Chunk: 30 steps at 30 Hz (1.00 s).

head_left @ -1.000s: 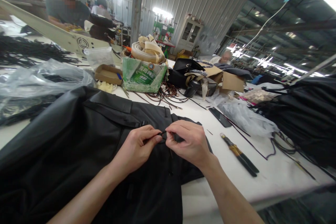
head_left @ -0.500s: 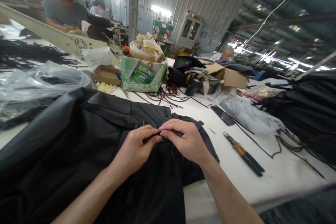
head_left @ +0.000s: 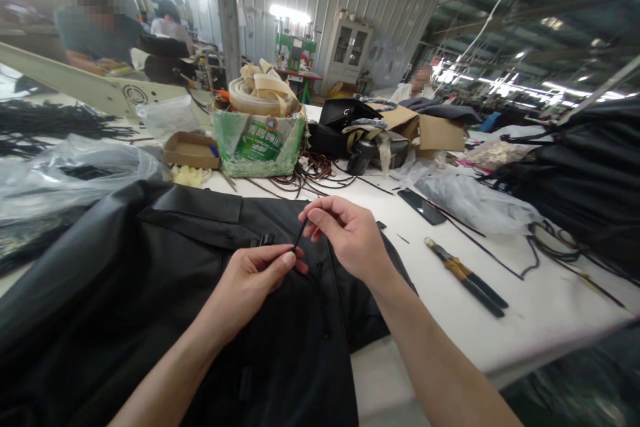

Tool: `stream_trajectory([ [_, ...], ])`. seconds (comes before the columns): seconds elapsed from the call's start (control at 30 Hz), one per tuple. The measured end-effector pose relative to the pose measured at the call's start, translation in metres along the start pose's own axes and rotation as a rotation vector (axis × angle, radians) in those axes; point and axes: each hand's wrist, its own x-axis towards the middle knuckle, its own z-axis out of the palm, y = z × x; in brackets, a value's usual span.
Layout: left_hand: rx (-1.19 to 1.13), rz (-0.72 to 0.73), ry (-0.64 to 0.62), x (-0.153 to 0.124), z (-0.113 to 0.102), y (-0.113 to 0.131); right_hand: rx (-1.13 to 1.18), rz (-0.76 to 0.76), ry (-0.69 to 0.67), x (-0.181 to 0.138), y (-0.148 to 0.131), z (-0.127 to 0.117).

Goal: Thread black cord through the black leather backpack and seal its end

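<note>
A black leather-like garment or bag piece (head_left: 165, 293) with a flap and small loops lies across the table before me; its exact kind is unclear. Over it, my left hand (head_left: 255, 280) pinches a thin black cord (head_left: 301, 233) between thumb and forefinger. My right hand (head_left: 347, 233), a little higher and to the right, has its thumb and fingertips closed on the upper end of the same cord. Between the hands a short length of cord runs taut and slanted. Its lower part is hard to tell against the black material.
Pliers (head_left: 465, 277) with dark handles and a phone (head_left: 421, 205) lie on the white table to the right. Behind stand a green carton (head_left: 260, 143) holding rolled strips, a small cardboard tray (head_left: 191, 150) and clear plastic bags (head_left: 480, 203). Co-workers sit farther back.
My hands were together at the fingertips; now my right hand has risen away from the left, and a stretch of black cord shows between them. The view has shifted slightly.
</note>
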Motion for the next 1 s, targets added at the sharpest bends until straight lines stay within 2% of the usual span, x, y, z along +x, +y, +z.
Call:
stream_trajectory([
  [0.1, -0.049, -0.026, -0.053, 0.002, 0.000, 0.002, 0.139, 0.061, 0.001, 0.001, 0.012, 0.004],
  [0.2, -0.181, -0.067, -0.046, 0.004, 0.000, 0.005, 0.208, 0.118, -0.028, -0.002, 0.021, 0.002],
  [0.33, -0.358, -0.097, -0.026, 0.005, -0.002, 0.006, 0.107, 0.185, -0.099, -0.009, 0.030, -0.002],
  [0.5, -0.355, -0.078, -0.027, 0.005, -0.004, 0.002, 0.106, 0.242, -0.235, -0.015, 0.036, 0.001],
  [0.67, -0.369, -0.038, 0.019, 0.005, -0.004, 0.002, 0.066, 0.211, -0.359, -0.017, 0.033, -0.001],
  [0.83, -0.410, -0.002, 0.078, 0.006, -0.005, 0.003, 0.125, 0.238, -0.422, -0.021, 0.034, 0.007],
  [1.0, -0.461, -0.006, 0.116, 0.005, -0.006, 0.004, -0.043, 0.248, -0.366, -0.021, 0.041, 0.009],
])
